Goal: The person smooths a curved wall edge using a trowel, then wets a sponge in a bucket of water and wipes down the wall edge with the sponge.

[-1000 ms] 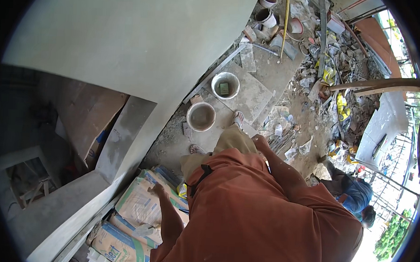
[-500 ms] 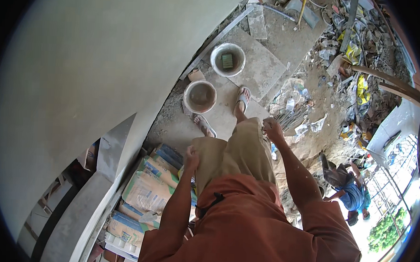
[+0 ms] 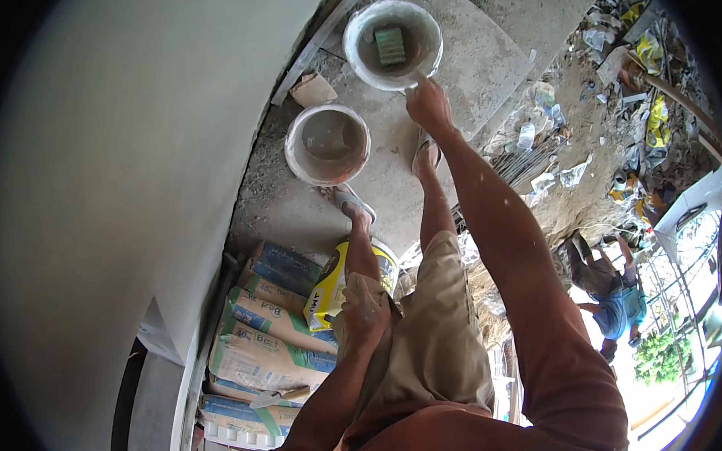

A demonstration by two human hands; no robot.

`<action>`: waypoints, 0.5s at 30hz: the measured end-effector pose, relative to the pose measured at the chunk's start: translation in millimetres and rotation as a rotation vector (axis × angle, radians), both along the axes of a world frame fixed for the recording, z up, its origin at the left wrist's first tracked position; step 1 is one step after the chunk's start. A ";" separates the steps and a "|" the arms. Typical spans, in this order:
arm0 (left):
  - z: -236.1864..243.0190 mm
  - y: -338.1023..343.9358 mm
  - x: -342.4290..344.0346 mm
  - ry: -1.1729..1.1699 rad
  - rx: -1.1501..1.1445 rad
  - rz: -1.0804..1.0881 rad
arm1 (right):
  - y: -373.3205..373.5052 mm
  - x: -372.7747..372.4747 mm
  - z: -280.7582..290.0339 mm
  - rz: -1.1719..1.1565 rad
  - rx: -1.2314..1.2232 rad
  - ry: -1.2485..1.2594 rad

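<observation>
My right hand [image 3: 429, 106] is at the near rim of a white bucket [image 3: 359, 40] holding a green rectangular block [image 3: 390, 46]; its index finger is extended, the others partly curled, and I cannot tell whether it touches the rim. A second pale bucket [image 3: 298, 154], with grey contents, sits nearer the wall. My left hand [image 3: 364, 313] rests at my left knee on the khaki shorts, fingers loosely extended. Beside that leg are a yellow-and-black container [image 3: 326, 296] and stacked paper bags [image 3: 271, 342] with a trowel [image 3: 269, 399] on them.
A pale wall [image 3: 122, 151] rises close on my left. Concrete slabs [image 3: 485, 62] underlie the buckets. Rubble and plastic litter [image 3: 616, 91] cover the ground at right. Two people [image 3: 611, 305] bend beside metal bars at the right, near a bent board [image 3: 675, 223].
My view has moved down toward the buckets. My right hand has gone from beside my thigh out to the upper bucket's rim; my left hand has moved to my knee.
</observation>
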State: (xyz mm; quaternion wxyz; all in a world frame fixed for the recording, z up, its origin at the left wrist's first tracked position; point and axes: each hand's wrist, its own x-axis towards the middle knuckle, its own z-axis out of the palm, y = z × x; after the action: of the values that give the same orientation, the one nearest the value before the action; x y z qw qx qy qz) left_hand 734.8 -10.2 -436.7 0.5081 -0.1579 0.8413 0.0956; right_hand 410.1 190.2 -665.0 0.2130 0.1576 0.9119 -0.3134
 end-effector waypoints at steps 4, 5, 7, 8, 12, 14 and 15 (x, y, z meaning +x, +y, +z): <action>-7.1 2.5 -24.9 -0.075 -0.106 0.004 | -32.6 -58.7 -76.2 0.019 0.086 0.027; -6.6 -3.5 -27.5 -0.091 -0.136 -0.005 | -46.2 -66.6 -92.7 0.017 0.090 0.004; -7.8 6.5 -36.4 -0.017 -0.106 -0.018 | -19.2 -84.8 -151.8 0.016 0.149 -0.018; -11.4 34.8 -47.7 0.011 0.001 0.007 | 59.2 -114.6 -185.1 0.187 0.447 0.079; -7.3 -14.8 -47.5 0.007 -0.185 -0.041 | -66.6 -75.2 -169.3 0.067 0.321 -0.118; -8.6 -9.4 -54.8 -0.012 -0.127 0.043 | -56.2 -78.8 -170.6 0.058 0.410 -0.071; -10.7 -8.0 -54.8 -0.014 -0.127 0.036 | -53.0 -79.2 -171.7 0.061 0.501 -0.026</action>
State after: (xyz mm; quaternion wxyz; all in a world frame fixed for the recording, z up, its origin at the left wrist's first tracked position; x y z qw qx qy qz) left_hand 680.0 -18.2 -447.4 0.5012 -0.2055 0.8391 0.0498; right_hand 330.9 137.3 -836.7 0.1885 0.1819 0.9626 -0.0687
